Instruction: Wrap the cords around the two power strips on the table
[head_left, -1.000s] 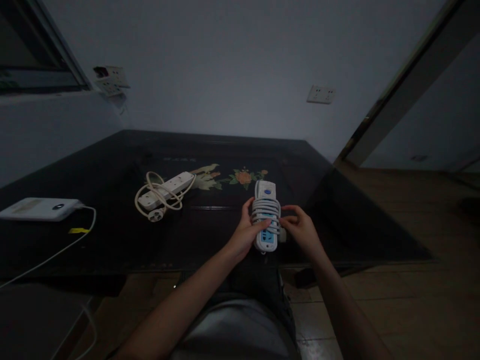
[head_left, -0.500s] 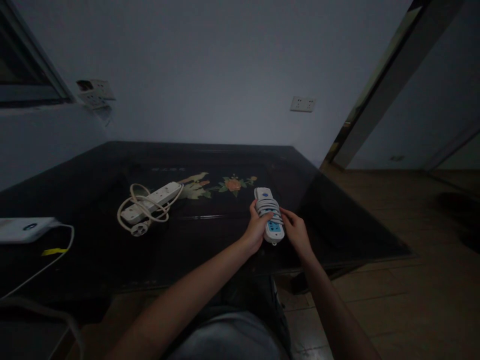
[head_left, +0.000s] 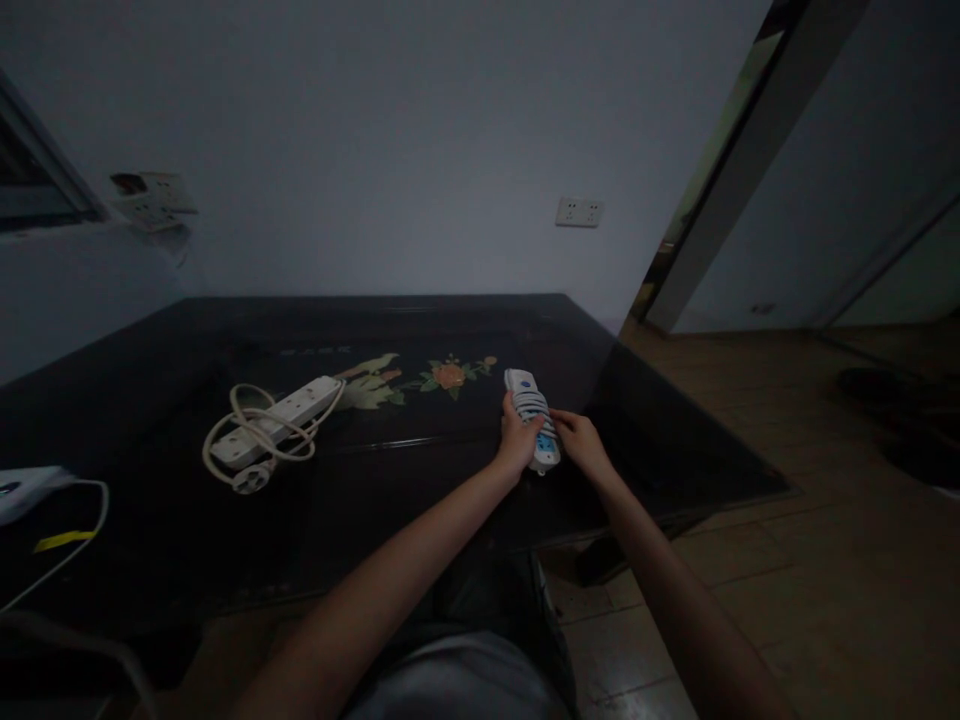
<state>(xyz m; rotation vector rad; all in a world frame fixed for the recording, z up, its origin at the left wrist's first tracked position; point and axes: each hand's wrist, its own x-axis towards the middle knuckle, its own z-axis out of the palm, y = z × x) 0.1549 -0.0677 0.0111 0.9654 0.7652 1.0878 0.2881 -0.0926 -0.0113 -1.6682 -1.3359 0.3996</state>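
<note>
A white and blue power strip (head_left: pixel 531 415) with its grey cord wound round its body lies on the dark table (head_left: pixel 420 480), near the right edge. My left hand (head_left: pixel 516 443) grips its left side, thumb on top. On the other side, my right hand (head_left: pixel 579 442) is closed on the strip's near end, fingers pinching the wrapped cord.
A second white power strip (head_left: pixel 274 423) with a loose cream cord lies on the table to the left. A white device (head_left: pixel 19 490) with a white cable sits at the far left edge. A wall socket (head_left: pixel 578 212) is behind. Wooden floor lies to the right.
Both hands have carried the wrapped power strip farther from me across the table. The view has swung to the right.
</note>
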